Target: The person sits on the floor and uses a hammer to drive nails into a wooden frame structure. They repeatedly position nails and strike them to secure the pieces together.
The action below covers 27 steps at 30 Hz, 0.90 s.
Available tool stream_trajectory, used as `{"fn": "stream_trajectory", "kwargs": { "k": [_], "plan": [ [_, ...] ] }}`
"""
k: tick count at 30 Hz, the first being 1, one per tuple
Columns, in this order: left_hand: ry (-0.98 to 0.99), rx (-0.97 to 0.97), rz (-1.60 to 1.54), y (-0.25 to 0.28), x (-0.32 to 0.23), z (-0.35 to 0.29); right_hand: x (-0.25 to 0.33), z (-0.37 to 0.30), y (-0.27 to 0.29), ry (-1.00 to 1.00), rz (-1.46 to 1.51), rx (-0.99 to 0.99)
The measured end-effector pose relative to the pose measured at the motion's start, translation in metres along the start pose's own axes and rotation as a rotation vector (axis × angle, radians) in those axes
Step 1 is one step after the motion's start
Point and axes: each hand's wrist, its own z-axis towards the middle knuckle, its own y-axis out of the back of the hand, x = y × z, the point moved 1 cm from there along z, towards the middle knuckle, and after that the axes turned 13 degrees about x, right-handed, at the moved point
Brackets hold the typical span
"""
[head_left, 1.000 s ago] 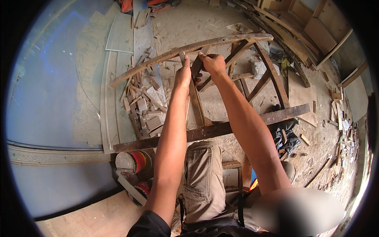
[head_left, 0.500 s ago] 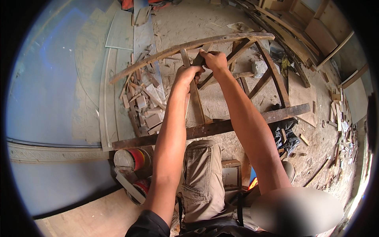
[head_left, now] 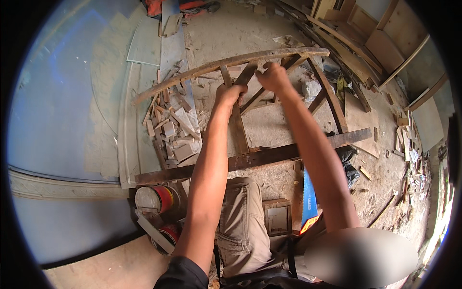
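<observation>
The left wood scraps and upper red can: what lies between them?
The head view shows the dark straight beam between the scraps and the can.

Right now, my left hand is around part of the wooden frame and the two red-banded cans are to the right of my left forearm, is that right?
Not quite: the head view shows the red-banded cans to the left of your left forearm. Your left hand is around part of the wooden frame.

Brown frame (head_left: 239,131), handsaw (head_left: 309,198) — blue and orange
</observation>
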Motion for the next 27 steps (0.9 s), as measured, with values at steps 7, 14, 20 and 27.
{"fn": "stream_trajectory", "kwargs": {
  "k": [7, 14, 20, 27],
  "plan": [
    [0.046, 0.039, -0.062, 0.031, 0.012, 0.006, -0.052, -0.060, 0.111, 0.115, -0.569, -0.119],
    [0.054, 0.113, -0.024, 0.032, 0.010, 0.004, -0.104, -0.115, 0.128, -0.286, 0.618, 0.411],
    [-0.015, 0.097, -0.015, 0.008, 0.004, 0.010, -0.125, -0.129, 0.130, -0.152, 0.279, 0.186],
    [-0.115, 0.078, 0.202, 0.009, -0.057, -0.025, -0.090, -0.169, 0.145, -0.136, 0.361, 0.013]
  ]
}}
